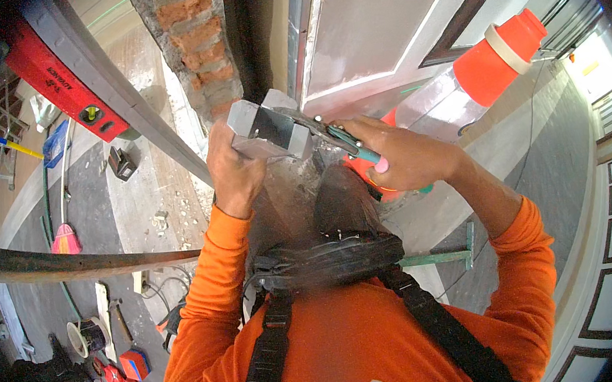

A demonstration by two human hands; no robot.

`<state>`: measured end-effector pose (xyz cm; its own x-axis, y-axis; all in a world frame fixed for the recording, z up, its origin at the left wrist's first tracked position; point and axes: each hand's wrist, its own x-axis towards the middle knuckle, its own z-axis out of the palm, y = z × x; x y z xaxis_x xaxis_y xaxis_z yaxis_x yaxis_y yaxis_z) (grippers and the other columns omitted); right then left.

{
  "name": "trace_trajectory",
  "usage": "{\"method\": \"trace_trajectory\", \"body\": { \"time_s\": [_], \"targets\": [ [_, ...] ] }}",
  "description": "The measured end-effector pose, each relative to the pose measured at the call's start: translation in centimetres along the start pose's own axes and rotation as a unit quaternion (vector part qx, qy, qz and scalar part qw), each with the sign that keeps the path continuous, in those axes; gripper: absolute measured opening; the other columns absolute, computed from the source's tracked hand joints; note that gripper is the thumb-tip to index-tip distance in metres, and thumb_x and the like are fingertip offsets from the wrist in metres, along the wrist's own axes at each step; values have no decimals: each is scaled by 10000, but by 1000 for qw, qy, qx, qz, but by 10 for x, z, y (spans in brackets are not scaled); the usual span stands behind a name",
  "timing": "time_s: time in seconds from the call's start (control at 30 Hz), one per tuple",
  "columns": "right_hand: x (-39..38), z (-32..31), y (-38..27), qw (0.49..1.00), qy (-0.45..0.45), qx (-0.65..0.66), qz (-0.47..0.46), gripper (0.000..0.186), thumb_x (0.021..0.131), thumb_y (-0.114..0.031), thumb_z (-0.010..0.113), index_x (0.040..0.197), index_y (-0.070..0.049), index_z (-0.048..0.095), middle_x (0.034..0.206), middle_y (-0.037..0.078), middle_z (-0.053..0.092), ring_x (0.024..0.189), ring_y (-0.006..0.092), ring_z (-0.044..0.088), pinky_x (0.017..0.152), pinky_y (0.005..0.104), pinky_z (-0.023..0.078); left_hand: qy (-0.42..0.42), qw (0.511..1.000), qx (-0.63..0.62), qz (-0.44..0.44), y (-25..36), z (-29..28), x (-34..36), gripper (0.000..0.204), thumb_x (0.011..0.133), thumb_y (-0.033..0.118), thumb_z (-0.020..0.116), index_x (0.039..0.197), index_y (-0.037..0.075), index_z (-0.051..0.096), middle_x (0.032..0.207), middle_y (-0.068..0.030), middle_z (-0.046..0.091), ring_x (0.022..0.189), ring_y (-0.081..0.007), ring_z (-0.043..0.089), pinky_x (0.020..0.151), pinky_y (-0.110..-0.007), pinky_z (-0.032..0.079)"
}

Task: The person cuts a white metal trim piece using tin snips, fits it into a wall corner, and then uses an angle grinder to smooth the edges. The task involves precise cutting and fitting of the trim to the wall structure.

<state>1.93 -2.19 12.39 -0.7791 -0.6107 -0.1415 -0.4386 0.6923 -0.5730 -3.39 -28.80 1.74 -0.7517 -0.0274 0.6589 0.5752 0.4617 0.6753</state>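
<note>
Gripping metal channel and teal-handled tool

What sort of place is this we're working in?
Most likely the inside of a building under construction or renovation: there's a rough, exposed brick edge, a red spirit level and an orange-and-white safety cone.
</note>
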Motion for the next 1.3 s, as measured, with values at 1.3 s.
{"method": "trace_trajectory", "body": {
  "time_s": [1.3],
  "targets": [
    [-4,-23,-11,994,-66,85,-28,881,747,-137,677,1510,30,270,1481,258,417,1389,353,410,1156,375,325,2,999,7,45,24,-18,22,465,641,0,783,1084,38,646,982,-154,633,942,-371,611,835,-395,491]
  ]
}}
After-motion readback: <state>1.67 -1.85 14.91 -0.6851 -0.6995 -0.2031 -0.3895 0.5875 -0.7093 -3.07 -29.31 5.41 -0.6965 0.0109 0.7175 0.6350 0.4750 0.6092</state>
